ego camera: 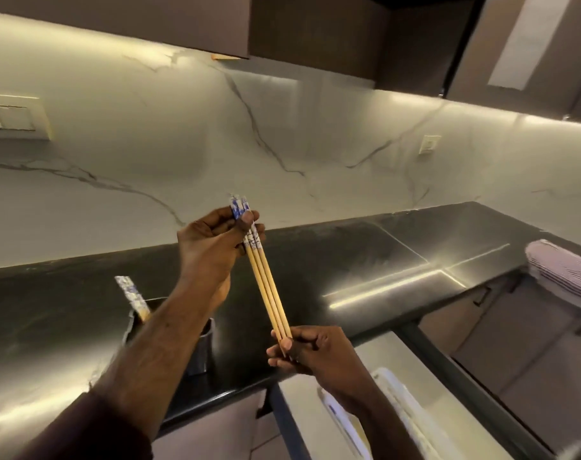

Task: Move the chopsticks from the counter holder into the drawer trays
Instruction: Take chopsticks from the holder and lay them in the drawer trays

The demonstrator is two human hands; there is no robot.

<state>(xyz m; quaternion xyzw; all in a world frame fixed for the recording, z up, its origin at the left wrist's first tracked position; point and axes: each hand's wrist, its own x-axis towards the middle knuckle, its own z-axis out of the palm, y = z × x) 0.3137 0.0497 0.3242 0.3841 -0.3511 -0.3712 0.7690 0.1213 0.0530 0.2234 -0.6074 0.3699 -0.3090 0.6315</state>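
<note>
A small bundle of wooden chopsticks [268, 287] with blue-and-white patterned tops is held in the air above the dark counter [365, 260]. My left hand [212, 247] grips the patterned top ends. My right hand [310, 351] pinches the plain tips lower down. A metal holder [201, 346] stands on the counter behind my left forearm, with one more patterned chopstick [133, 297] leaning out of it. Below my right hand the open drawer [448, 370] shows white trays [405, 410], partly hidden by my right arm.
A marble backsplash rises behind the counter, with a switch plate [13, 117] at left and a socket [430, 144] at right. A folded pinkish cloth [564, 273] lies at the counter's right edge. Dark wall cabinets hang overhead.
</note>
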